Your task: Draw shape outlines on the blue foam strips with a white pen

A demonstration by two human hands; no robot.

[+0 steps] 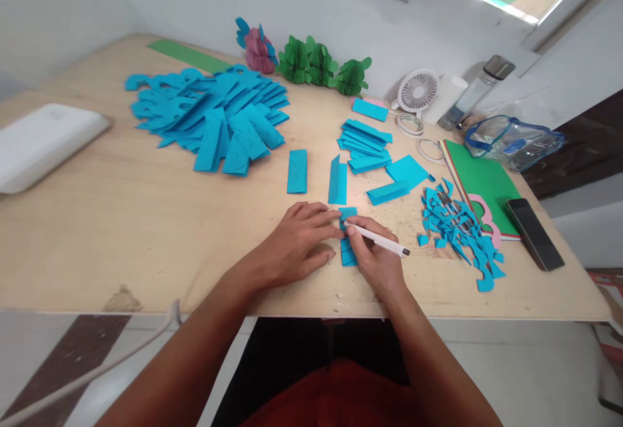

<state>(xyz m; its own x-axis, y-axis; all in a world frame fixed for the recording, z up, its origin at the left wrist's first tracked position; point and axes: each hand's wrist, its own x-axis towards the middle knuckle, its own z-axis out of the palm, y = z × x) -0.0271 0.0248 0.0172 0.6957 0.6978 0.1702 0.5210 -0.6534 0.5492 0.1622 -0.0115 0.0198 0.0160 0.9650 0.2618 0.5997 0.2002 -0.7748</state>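
A small folded strip of blue paper (349, 257) lies on the table near its front edge, in front of me. My left hand (304, 242) rests flat with fingers stretched, its fingertips at the strip's left side. A white pen (382, 241) with a dark end is pinched in my right hand (378, 261), its tip down on the strip. Part of the strip is hidden under my fingers. Just beyond my hands are a folded blue piece (297, 172) and a half-open folded blue piece (337, 182).
A big heap of folded blue paper (209, 112) lies at the left. Blue scraps (457, 219), a green pad (479, 174) and a phone (535, 233) are at the right. Paper figures (309, 62), a small fan (417, 91) and a bottle (472, 93) stand along the wall.
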